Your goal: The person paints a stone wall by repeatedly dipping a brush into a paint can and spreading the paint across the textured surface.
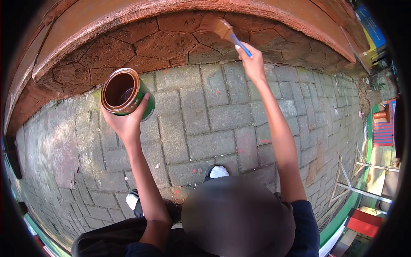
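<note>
My left hand (126,122) is wrapped round a green paint can (147,110), whose open top tilts toward the camera. Brown paint coats the can's rim and inner wall, with some liquid low inside. In my right hand (252,62) is a paintbrush (233,39), gripped by its blue handle. Its brown-stained bristles touch the low stone-patterned wall (167,45) near the upper edge. Reddish-brown colour covers much of the wall's left and middle, while its lower part and right side look greyer.
A rounded brown ledge (128,18) overhangs the wall. Grey paving blocks (209,111) cover the ground, with small red spots. My shoes (218,171) rest on the paving. At the right stand a metal frame (342,180) and a red-and-blue striped object (383,132).
</note>
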Available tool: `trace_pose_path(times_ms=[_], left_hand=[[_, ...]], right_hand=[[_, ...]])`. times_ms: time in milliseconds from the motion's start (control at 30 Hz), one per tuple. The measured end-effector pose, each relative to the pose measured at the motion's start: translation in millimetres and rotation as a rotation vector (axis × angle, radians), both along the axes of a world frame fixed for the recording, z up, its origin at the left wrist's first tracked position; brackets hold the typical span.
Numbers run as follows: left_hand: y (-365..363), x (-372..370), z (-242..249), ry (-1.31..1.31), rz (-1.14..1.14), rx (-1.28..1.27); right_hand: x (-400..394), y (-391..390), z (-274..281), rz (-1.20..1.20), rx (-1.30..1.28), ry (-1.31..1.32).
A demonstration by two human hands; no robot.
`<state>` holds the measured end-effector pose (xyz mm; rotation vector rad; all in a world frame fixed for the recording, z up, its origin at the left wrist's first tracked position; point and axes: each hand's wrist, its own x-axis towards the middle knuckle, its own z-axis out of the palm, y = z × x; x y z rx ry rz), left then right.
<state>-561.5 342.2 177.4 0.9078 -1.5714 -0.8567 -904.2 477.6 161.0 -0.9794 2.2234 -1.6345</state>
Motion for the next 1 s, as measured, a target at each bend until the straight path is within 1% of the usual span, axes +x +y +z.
trace_pose_path(times_ms=[67, 133, 200, 233, 300, 333, 400, 433, 467, 500, 533, 567, 600, 633, 667, 700, 733, 767, 833, 867, 900, 933, 967, 1000], left_hand=[[-3, -5, -2, -0.017, -0.003, 0.008], [-3, -14, -4, 0.026, -0.022, 0.024], [0, -23, -5, 0.042, -0.054, 0.020], [1, -29, -4, 0.053, -0.071, 0.027], [6, -37, -4, 0.064, -0.086, 0.048], [9, -38, -4, 0.064, -0.095, 0.045], [13, -40, -4, 0.044, -0.120, 0.027], [15, -41, -7, 0.091, -0.154, 0.043], [16, -40, -7, 0.095, -0.154, 0.043], [18, -39, -9, 0.062, -0.149, 0.047], [21, -38, -11, 0.026, -0.143, 0.054], [24, -38, -11, 0.010, -0.139, 0.059], [27, -38, -13, 0.002, -0.143, 0.068], [29, -38, -14, 0.012, -0.142, 0.063], [29, -40, -14, 0.026, -0.136, 0.055], [32, -40, -17, 0.062, -0.120, 0.080], [34, -39, -15, 0.046, -0.108, 0.088], [34, -39, -12, 0.033, -0.114, 0.059], [34, -37, -2, -0.011, -0.117, 0.010], [34, -36, 4, -0.023, -0.111, 0.012], [33, -35, 8, -0.008, -0.114, 0.007], [33, -33, 11, 0.008, -0.114, 0.003], [32, -32, 12, 0.009, -0.102, -0.058], [33, -32, 17, 0.050, -0.119, -0.050]], right_hand=[[-38, 37, 1, -0.144, -0.025, 0.028], [-86, 80, -3, -0.296, -0.115, -0.042], [-125, 115, -6, -0.422, -0.118, -0.031], [-144, 129, -8, -0.443, -0.124, -0.015], [-172, 147, -17, -0.609, -0.159, -0.097], [-181, 151, -18, -0.618, -0.162, -0.097], [-197, 154, -14, -0.842, 0.131, 0.315], [-186, 143, -2, -0.812, 0.150, 0.245], [-168, 130, 4, -0.834, 0.166, 0.350], [-151, 114, 8, -0.780, 0.138, 0.336], [-133, 95, 8, -0.737, 0.083, 0.396], [-114, 76, 9, -0.705, 0.075, 0.398], [-83, 59, 18, -0.703, 0.034, 0.369], [-63, 45, 20, -0.649, -0.018, 0.324], [-43, 30, 18, -0.628, -0.006, 0.362], [-20, 16, 17, -0.572, -0.079, 0.308], [2, 0, 18, -0.514, -0.031, 0.343], [22, -14, 16, -0.509, -0.022, 0.347], [44, -20, 14, -0.468, -0.024, 0.324], [44, -15, 17, -0.428, -0.035, 0.304], [41, -11, 12, -0.414, 0.021, 0.315], [43, -3, 12, -0.340, -0.009, 0.289], [49, 2, 9, -0.302, 0.070, 0.295], [56, 2, 5, -0.256, 0.152, 0.307]])
